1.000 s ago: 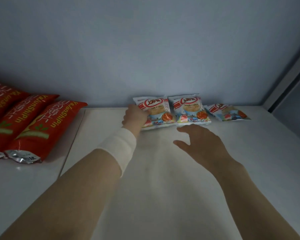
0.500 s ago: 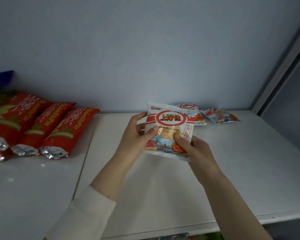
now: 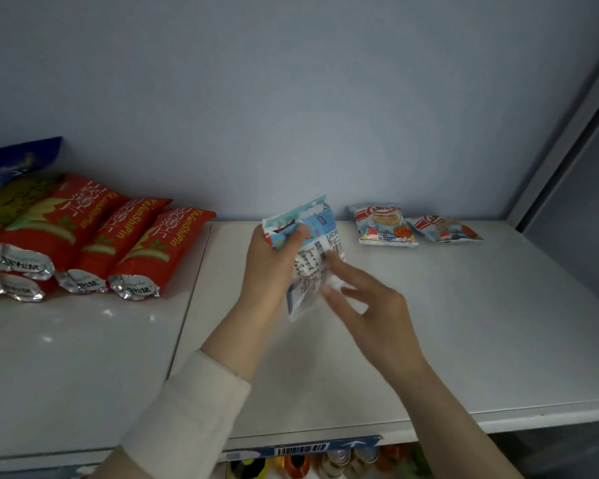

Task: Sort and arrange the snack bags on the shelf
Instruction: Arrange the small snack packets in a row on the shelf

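My left hand (image 3: 268,267) grips a small snack bag (image 3: 313,257) by its upper edge and holds it above the white shelf (image 3: 464,323), its printed back side facing me. My right hand (image 3: 370,305) is beside the bag's lower right edge, fingers spread and blurred; I cannot tell whether the fingertips touch it. Two more small bags of the same kind lie flat at the back of the shelf: one bag (image 3: 386,224) in the middle right and a second bag (image 3: 445,229) just to its right.
Three long red snack bags (image 3: 128,243) lie side by side at the back left, with yellow and blue packs (image 3: 11,181) behind them. A grey upright post (image 3: 567,133) bounds the shelf on the right. A price label strip (image 3: 301,449) runs along the front edge, bottles below.
I lifted the left small bag off the shelf with both hands, then turned it over so its back faces me. My right hand has let go and opened.
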A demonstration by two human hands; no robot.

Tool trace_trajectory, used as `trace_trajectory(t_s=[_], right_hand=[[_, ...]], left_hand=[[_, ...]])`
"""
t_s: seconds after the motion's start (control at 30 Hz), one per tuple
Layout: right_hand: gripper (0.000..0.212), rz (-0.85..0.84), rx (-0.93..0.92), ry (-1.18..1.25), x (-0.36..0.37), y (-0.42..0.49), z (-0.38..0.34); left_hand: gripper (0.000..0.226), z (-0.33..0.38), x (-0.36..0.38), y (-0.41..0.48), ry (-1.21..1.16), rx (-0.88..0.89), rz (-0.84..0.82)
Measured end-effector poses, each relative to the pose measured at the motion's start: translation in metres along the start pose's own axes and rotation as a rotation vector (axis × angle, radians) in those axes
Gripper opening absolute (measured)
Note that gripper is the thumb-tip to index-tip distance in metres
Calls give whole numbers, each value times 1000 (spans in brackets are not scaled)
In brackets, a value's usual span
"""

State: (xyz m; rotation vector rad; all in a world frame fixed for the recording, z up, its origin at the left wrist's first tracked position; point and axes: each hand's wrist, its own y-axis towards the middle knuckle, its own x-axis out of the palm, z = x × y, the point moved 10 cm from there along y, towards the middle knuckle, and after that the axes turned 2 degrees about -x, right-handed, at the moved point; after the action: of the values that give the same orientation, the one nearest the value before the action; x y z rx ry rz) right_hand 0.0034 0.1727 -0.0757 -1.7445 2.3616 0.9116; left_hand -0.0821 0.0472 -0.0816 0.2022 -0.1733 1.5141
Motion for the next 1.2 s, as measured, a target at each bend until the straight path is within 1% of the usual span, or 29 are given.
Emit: trace_trajectory(t_s=[0.07, 0.1, 0.17, 0.23, 0.33, 0.4, 0.47, 0.53, 0.57, 0.6, 0.63, 0.7, 0.73, 0.77, 0.8, 0.83, 0.87, 0.9, 0.93, 1.0, 1.03, 1.07, 1.2], right_hand=[[56, 106, 152, 105, -22, 2, 19], [60, 119, 245, 156, -29, 3, 29], [63, 27, 382, 258, -24, 1, 40], [59, -71, 398, 313, -18, 1, 39], [60, -115, 393, 324, -20, 1, 42], [55, -168, 406, 424, -15, 0, 40], [41, -202, 401, 544, -8, -2, 32], [20, -141, 395, 613, -6, -2, 27], [15, -77, 402, 607, -8, -1, 28], [14, -10, 401, 567, -13, 0, 31], [14, 66, 387, 502, -20, 2, 34], [15, 232, 296, 272, -42, 5, 35], [16, 296, 228, 127, -52, 5, 30], [20, 339, 152, -6, -57, 4, 20], [26, 349, 50, -120, -57, 3, 8], [31, 321, -67, -236, -50, 2, -5], [35, 269, -175, -361, -37, -2, -17], [39, 210, -246, -474, -23, -6, -25], [44, 153, -279, -564, -11, -9, -29], [55, 43, -310, -670, 5, -13, -34], [58, -19, -294, -660, 10, -14, -35], [57, -82, -252, -600, 13, -13, -37], [44, -375, 9, -261, 24, -8, -31]], left_hand=[[13, -6, 0, 2, -60, -63, -79], [11, -8, 2, 1, -74, -90, -130], [12, -9, 5, 0, -91, -122, -193], [12, -10, 6, -1, -124, -157, -217], [12, -11, 11, -3, -168, -202, -281], [12, -9, 14, -3, -177, -195, -300], [13, -9, 14, -5, -167, -183, -281], [11, -11, 14, -5, -164, -173, -231], [9, -11, 12, -5, -158, -160, -191], [11, -11, 8, -5, -146, -139, -139], [20, -9, 4, -6, -137, -119, -82], [45, -10, -5, -13, -90, -107, 30], [50, -13, -6, -20, -51, -113, 60], [46, -15, -2, -27, -23, -112, 46], [35, -16, 9, -34, -16, -118, -11], [25, -16, 21, -40, -24, -136, -84], [21, -15, 31, -42, -41, -146, -144], [24, -13, 35, -40, -48, -144, -170], [30, -10, 34, -36, -52, -137, -167], [46, -6, 24, -24, -25, -124, -138], [49, -4, 19, -22, -4, -122, -135], [48, -6, 12, -18, 25, -123, -130], [29, -15, -22, -8, 59, -159, -65]])
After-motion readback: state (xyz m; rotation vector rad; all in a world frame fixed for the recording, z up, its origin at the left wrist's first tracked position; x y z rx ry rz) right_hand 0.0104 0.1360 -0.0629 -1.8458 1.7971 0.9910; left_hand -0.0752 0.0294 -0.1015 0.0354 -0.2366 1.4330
